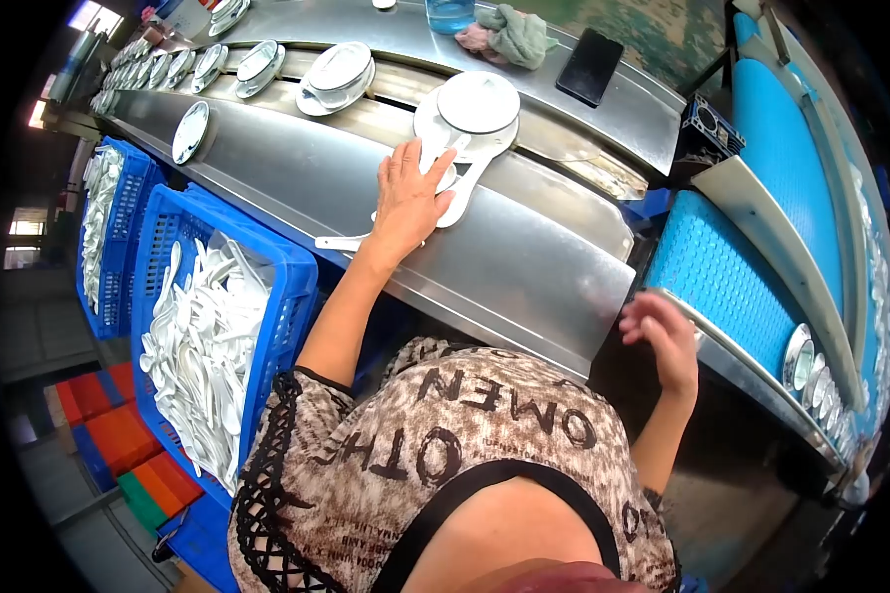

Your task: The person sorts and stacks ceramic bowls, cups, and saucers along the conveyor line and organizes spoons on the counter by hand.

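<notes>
Clearly biggest is the metal counter (549, 272), running away to the left with small stacks of dishes along it. Right of it lies a blue conveyor belt (727, 272). By the person's left stands a blue crate (300, 296), heaped with white spoons (208, 346). The nearest dish stack (478, 102) sits just beyond the left hand (403, 208). The right hand (666, 336) hangs beside the belt's near edge, its grip loose, fingers half curled. A black phone (590, 67) lies on the counter's far side. Under the left hand, on the counter, are loose spoons (462, 203); whether its grip has closed on any, I cannot tell.
</notes>
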Tool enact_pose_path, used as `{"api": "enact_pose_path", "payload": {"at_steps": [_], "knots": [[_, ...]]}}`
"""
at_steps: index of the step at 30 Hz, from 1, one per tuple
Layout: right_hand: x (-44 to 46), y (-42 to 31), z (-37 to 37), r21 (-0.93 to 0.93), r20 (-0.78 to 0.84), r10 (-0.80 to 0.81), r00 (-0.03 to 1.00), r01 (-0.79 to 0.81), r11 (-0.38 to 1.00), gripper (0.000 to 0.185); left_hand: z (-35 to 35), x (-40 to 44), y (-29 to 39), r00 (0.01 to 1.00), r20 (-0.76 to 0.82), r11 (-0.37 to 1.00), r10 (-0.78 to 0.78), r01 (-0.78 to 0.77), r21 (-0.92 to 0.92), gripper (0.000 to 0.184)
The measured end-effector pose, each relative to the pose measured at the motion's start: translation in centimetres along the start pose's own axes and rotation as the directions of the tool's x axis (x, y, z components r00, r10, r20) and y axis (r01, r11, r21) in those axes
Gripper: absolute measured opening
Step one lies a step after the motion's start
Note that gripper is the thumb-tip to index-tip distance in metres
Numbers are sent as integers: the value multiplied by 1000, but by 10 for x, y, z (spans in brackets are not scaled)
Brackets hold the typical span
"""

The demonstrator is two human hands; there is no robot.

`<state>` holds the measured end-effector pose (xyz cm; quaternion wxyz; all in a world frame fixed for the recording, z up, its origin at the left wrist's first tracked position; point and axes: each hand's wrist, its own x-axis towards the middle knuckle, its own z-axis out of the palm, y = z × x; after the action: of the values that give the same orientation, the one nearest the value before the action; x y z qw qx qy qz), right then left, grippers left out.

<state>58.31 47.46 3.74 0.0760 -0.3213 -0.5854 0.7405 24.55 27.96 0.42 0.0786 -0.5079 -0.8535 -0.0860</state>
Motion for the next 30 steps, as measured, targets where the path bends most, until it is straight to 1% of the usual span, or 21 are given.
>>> {"api": "enact_pose_path", "payload": {"at_steps": [2,3,4,6,7,10,11,12,14,15,16,18,19,20,22,23,24,26,28,29,30], "knots": [[-19,24,-4,81,-9,95,995,-94,992,29,-2,-5,-3,997,28,994,-73,75,-77,54],[-23,37,-6,91,-17,140,990,-138,986,29,-3,-8,-4,993,45,987,-107,112,-114,54],[-26,52,-7,77,-47,181,982,-178,981,28,-5,-13,-6,991,35,985,-126,129,-113,53],[-29,83,-8,135,-76,265,961,-254,958,27,-11,-23,-6,986,15,979,-167,167,-113,51],[-25,101,-9,130,-104,320,942,-306,943,26,-12,-28,-4,984,-7,980,-177,176,-92,49],[1,157,-6,88,-267,464,845,-458,885,26,-14,-40,0,995,-17,988,-94,91,-127,49],[18,209,-13,-50,-326,294,898,-327,944,27,-10,-43,1,996,-80,991,-47,37,-129,47],[35,261,-19,-203,-373,115,921,-202,958,29,-11,-42,2,998,-54,978,8,-19,-206,46],[52,280,-15,-399,-448,74,891,-273,875,29,-15,-38,3,994,-14,926,111,-109,-362,42],[60,288,-11,-460,-466,74,882,-313,831,29,-16,-37,5,985,-23,911,170,-166,-378,40],[70,298,-11,-489,-479,95,873,-355,796,29,-18,-38,2,978,23,882,207,-177,-437,40],[86,314,-12,-546,-485,117,867,-404,733,29,-24,-44,-2,955,101,814,278,-179,-553,40],[93,319,-13,-570,-483,126,866,-420,706,29,-38,-46,0,963,171,757,207,-47,-652,38],[100,323,-14,-593,-474,134,871,-427,683,29,-48,-50,-2,976,159,760,148,-9,-650,37],[110,333,-14,-623,-465,150,873,-443,645,30,-63,-54,-24,991,135,848,15,59,-527,37],[114,337,-15,-637,-460,159,874,-449,627,30,-73,-56,-35,987,151,914,-56,111,-390,36],[117,340,-16,-646,-456,167,874,-454,614,30,-79,-57,-47,983,174,962,-55,99,-256,32],[120,345,-18,-661,-443,184,877,-459,594,30,-72,-66,-66,931,335,971,-141,196,-136,27],[116,341,-18,-669,-423,205,883,-456,586,30,-59,-66,-68,910,401,967,-108,190,-170,20],[112,339,-19,-675,-391,219,894,-441,592,31,-54,-67,-70,924,366,964,-109,189,-190,18],[105,322,-17,-676,-321,238,917,-398,620,31,-50,-67,-72,935,336,958,-110,189,-214,16]]}}
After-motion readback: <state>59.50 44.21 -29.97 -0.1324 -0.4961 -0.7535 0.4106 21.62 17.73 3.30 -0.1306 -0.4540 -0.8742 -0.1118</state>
